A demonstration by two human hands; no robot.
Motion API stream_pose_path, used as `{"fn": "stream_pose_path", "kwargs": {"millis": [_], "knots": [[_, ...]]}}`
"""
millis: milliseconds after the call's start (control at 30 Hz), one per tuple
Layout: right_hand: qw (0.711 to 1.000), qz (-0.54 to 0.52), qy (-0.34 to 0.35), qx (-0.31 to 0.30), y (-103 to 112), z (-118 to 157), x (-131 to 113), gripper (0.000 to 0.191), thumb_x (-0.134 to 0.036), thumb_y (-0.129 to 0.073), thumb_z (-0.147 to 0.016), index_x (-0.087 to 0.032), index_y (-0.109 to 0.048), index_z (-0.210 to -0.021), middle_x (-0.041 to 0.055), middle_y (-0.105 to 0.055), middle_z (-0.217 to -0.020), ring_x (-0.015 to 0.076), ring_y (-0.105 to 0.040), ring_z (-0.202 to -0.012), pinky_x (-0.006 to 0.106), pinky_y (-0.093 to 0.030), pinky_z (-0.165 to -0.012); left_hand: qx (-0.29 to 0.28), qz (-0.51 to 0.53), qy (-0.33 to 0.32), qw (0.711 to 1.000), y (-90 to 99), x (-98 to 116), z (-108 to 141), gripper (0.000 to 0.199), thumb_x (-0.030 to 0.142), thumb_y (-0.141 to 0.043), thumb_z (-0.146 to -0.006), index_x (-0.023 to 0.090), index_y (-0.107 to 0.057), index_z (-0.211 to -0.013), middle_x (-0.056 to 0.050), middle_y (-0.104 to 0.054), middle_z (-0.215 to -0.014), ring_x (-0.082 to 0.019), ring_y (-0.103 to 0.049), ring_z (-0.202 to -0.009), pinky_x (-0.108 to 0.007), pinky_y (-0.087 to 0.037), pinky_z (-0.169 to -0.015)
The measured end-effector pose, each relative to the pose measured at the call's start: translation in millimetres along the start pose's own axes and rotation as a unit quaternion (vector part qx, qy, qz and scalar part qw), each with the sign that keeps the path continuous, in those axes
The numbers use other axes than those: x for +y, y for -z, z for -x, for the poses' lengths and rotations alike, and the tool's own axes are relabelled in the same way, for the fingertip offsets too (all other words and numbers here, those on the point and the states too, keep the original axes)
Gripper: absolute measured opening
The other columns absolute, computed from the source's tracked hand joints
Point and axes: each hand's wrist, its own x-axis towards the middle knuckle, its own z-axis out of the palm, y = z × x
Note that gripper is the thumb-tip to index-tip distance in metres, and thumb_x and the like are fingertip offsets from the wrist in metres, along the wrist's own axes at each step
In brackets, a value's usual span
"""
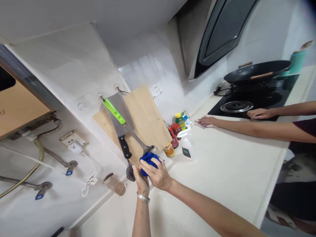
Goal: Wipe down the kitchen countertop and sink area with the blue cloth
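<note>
My right hand (160,176) presses its fingers over a bunched blue cloth (150,161). Beside it, my left hand (142,182), with a silver bracelet at the wrist, closes on the cloth's lower left side; most of its fingers are hidden. Right above the cloth hangs a ladle (137,138) with a green handle. Two wooden cutting boards (145,112) stand against the wall behind it, with a cleaver (123,105) and a black-handled knife (125,147) in front. A steel wool scrubber (130,173) hangs just left of my left hand.
A spray bottle (186,146) and several jars (175,130) stand right of the boards. A glass jug (115,184) is at the left. Another person's hands rest on a cloth (204,125) and by the cooktop (269,98), which carries a wok (256,72).
</note>
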Motion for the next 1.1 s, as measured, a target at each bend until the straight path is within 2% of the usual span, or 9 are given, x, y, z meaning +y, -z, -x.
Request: {"fn": "stream_pose_path", "kwargs": {"millis": [167, 267, 367, 500, 633, 767, 933, 1000, 1100], "knots": [[0.998, -0.062, 0.016, -0.015, 2, -4, 2, 0.06, -0.022, -0.046, -0.093, -0.04, -0.038, -0.15, -0.0066, -0.061, -0.139, 0.0251, -0.055, -0.115, 0.05, -0.043, -0.095, -0.017, -0.012, -0.02, 1.0, -1.8, 7, 2, 0.065, 0.078, -0.067, -0.067, 0.015, -0.076, -0.078, -0.009, -0.077, -0.085, -0.023, -0.072, -0.09, -0.035, -0.056, -0.092], [0.995, -0.092, 0.031, -0.009, 2, -4, 3, 0.059, -0.02, -0.05, -0.088, -0.036, -0.047, -0.145, -0.0056, -0.063, -0.137, 0.0253, -0.055, -0.113, 0.047, -0.045, -0.089, -0.012, -0.019, -0.022, 1.0, -1.5, 10, 3, 0.064, 0.077, -0.066, -0.069, 0.015, -0.075, -0.078, -0.009, -0.077, -0.083, -0.024, -0.072, -0.09, -0.036, -0.057, -0.09], [0.991, -0.131, 0.038, -0.009, 0, 0, 3, 0.058, -0.018, -0.053, -0.082, -0.03, -0.054, -0.138, -0.0028, -0.063, -0.137, 0.026, -0.055, -0.116, 0.047, -0.046, -0.092, 0.002, -0.014, -0.022, 1.0, -2.9, 13, 5, 0.062, 0.076, -0.067, -0.068, 0.016, -0.075, -0.077, -0.009, -0.077, -0.082, -0.026, -0.073, -0.094, -0.037, -0.057, -0.092], [0.976, -0.213, 0.045, -0.016, -5, 6, 4, 0.061, -0.014, -0.052, -0.074, -0.024, -0.055, -0.135, 0.0038, -0.065, -0.136, 0.022, -0.059, -0.12, 0.046, -0.045, -0.102, -0.002, -0.033, -0.03, 0.999, -4.6, 15, 7, 0.065, 0.076, -0.067, -0.068, 0.013, -0.077, -0.083, -0.011, -0.078, -0.085, -0.026, -0.073, -0.092, -0.037, -0.058, -0.092], [0.962, -0.269, 0.039, -0.028, -9, 6, 4, 0.064, -0.013, -0.049, -0.069, -0.022, -0.056, -0.132, 0.0086, -0.066, -0.133, 0.0201, -0.063, -0.119, 0.046, -0.044, -0.106, -0.029, -0.104, -0.084, 0.991, -2.0, 17, 6, 0.053, 0.062, -0.076, -0.071, 0.013, -0.077, -0.092, -0.01, -0.079, -0.092, -0.025, -0.073, -0.093, -0.036, -0.057, -0.09], [0.957, -0.283, 0.026, -0.051, -9, 4, 4, 0.065, -0.012, -0.05, -0.067, -0.021, -0.057, -0.131, 0.011, -0.065, -0.133, 0.021, -0.063, -0.119, 0.047, -0.044, -0.105, 0.012, -0.158, -0.107, 0.982, 3.5, 15, -1, 0.054, 0.063, -0.08, -0.066, 0.013, -0.078, -0.086, -0.006, -0.078, -0.081, -0.021, -0.071, -0.079, -0.031, -0.057, -0.077], [0.954, -0.285, 0.003, -0.09, -3, 16, 3, 0.063, -0.011, -0.051, -0.067, -0.021, -0.058, -0.128, 0.0108, -0.067, -0.13, 0.0217, -0.063, -0.12, 0.046, -0.047, -0.101, 0.023, -0.154, -0.09, 0.984, 11.1, 5, -5, 0.057, 0.066, -0.078, -0.067, 0.014, -0.077, -0.09, -0.008, -0.079, -0.086, -0.023, -0.072, -0.081, -0.034, -0.058, -0.079], [0.957, -0.28, -0.014, -0.077, 2, 23, 2, 0.062, -0.01, -0.051, -0.065, -0.021, -0.059, -0.126, 0.0098, -0.07, -0.124, 0.0221, -0.065, -0.116, 0.046, -0.049, -0.098, 0.007, -0.141, -0.076, 0.987, 13.2, 2, -5, 0.057, 0.065, -0.078, -0.069, 0.014, -0.077, -0.093, -0.009, -0.079, -0.089, -0.024, -0.074, -0.08, -0.038, -0.059, -0.081], [0.96, -0.273, -0.051, -0.021, 15, 28, -2, 0.061, -0.01, -0.052, -0.064, -0.022, -0.06, -0.124, 0.0077, -0.071, -0.121, 0.0226, -0.066, -0.111, 0.046, -0.05, -0.098, -0.004, -0.117, -0.072, 0.99, 14.1, 2, -3, 0.053, 0.063, -0.078, -0.069, 0.014, -0.075, -0.088, -0.009, -0.079, -0.086, -0.025, -0.075, -0.079, -0.04, -0.06, -0.084]]}}
